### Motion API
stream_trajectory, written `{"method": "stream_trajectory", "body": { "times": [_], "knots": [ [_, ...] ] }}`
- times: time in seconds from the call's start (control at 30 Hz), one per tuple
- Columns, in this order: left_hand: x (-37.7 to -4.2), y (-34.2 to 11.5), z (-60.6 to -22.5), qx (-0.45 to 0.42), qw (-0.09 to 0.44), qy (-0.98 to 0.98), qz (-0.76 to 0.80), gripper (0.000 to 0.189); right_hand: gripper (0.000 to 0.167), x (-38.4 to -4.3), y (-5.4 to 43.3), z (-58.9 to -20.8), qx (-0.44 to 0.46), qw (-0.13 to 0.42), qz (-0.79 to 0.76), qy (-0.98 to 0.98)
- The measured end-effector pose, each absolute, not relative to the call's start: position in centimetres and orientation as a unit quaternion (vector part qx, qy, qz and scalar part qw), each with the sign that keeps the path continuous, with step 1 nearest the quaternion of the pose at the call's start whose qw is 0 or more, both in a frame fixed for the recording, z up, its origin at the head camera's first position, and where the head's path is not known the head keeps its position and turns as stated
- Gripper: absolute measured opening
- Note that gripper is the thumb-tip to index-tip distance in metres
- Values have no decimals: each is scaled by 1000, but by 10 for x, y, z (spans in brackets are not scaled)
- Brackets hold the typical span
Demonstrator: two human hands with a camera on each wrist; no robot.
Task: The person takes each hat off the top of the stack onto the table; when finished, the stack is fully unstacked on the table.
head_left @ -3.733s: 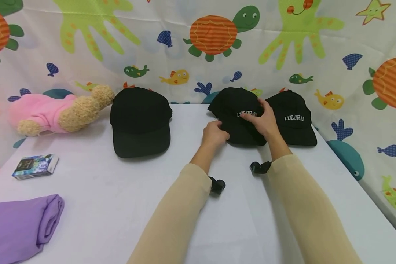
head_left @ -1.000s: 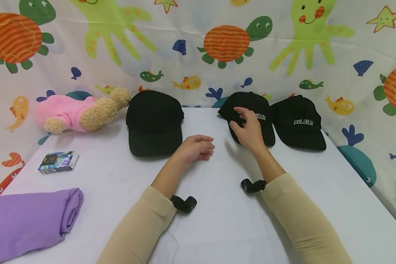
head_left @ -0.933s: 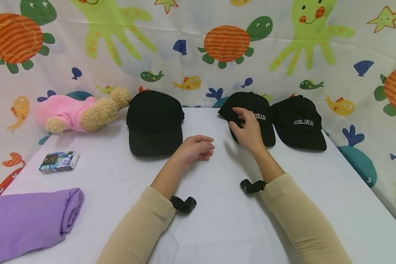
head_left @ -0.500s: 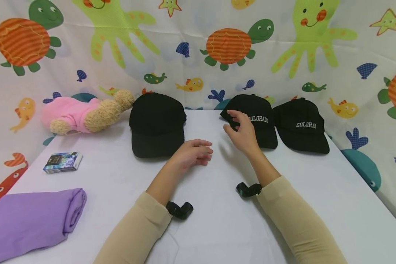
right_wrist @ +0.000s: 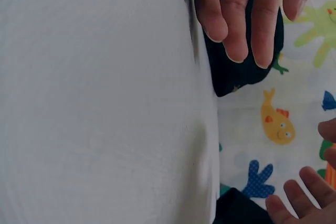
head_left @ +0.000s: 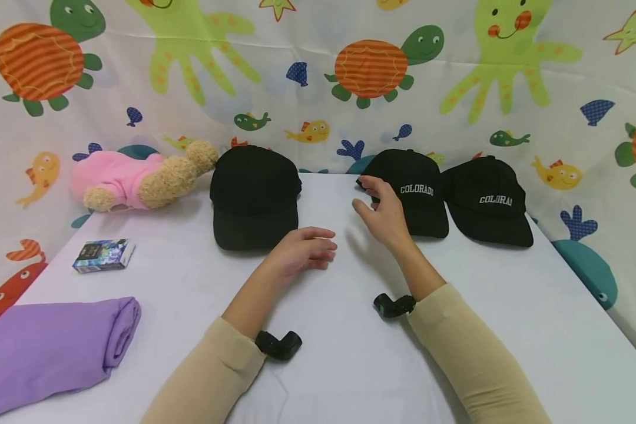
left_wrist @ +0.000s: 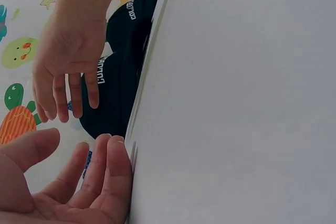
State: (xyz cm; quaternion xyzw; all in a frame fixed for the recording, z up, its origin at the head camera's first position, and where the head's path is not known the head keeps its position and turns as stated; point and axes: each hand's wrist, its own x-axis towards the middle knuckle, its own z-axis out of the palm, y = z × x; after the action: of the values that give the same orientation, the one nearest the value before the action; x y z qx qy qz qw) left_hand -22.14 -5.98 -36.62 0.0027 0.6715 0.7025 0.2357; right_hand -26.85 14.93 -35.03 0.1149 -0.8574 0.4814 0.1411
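Observation:
Three black caps stand in a row at the back of the white table. The left cap (head_left: pixel 255 197) shows no lettering; the middle cap (head_left: pixel 424 194) and the right cap (head_left: pixel 490 203) carry white "COLORADO" lettering, partly cut off on the right one. My left hand (head_left: pixel 302 253) hovers with relaxed fingers in front of the left cap, holding nothing. Before the middle cap's left edge, my right hand (head_left: pixel 384 215) hangs in the air with loosely bent fingers and holds nothing. In the left wrist view both hands appear apart from the middle cap (left_wrist: pixel 113 95).
A plush toy in pink clothing (head_left: pixel 111 176) lies at the back left, close to the left cap. In front of it are a small patterned box (head_left: pixel 103 255) and folded purple cloth (head_left: pixel 58 347). A sea-animal curtain (head_left: pixel 318 76) hangs behind the table.
Both hands were on the middle cap about four seconds ago and have let go. They have since drawn back, the left hand further left. Over the last second both drifted slightly left.

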Motion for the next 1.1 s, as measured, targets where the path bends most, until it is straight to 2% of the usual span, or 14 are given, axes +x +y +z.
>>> {"method": "stream_trajectory", "body": {
  "times": [0.3,0.7,1.1],
  "knots": [
    [-213,-75,-369,17,232,661,713,40,48,-268,144,-351,121,144,493,-850],
    [-206,-97,-367,16,227,670,706,40,41,-267,128,-352,117,109,515,-842],
    [-201,-115,-366,8,211,672,709,42,40,-270,113,-354,115,92,521,-841]
  ]
}}
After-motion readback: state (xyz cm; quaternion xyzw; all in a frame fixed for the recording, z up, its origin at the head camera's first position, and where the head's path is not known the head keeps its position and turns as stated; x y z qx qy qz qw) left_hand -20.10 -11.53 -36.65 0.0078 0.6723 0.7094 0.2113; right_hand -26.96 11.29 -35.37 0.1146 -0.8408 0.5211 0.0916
